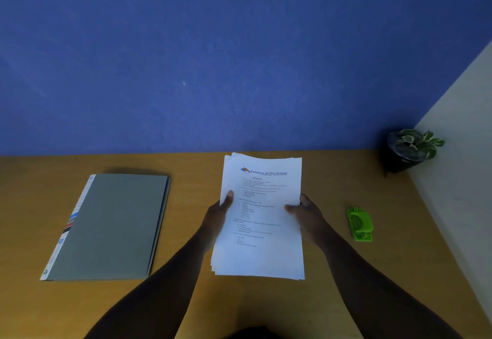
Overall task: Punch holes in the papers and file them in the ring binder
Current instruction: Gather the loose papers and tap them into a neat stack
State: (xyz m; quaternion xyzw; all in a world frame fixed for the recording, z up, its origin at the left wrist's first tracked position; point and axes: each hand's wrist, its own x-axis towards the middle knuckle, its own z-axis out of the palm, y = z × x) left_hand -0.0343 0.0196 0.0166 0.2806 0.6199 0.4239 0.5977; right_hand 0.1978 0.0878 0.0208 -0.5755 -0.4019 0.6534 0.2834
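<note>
Between the closed ring binder [106, 227] and the green punch [359, 223], both hands, left hand [217, 215] and right hand [306, 212], pinch the uneven papers [262, 221], so holes may misalign.

Readable text: only the header on the top sheet of the papers [262, 213], "Rainbow Art Pre School", blue, beside a small multicolour logo. Bold heading under it and the body lines too blurred to read. Ring binder [111, 225] spine has a label strip with coloured blocks and small print, illegible. Green hole punch [359, 223]: no legible marking.
</note>
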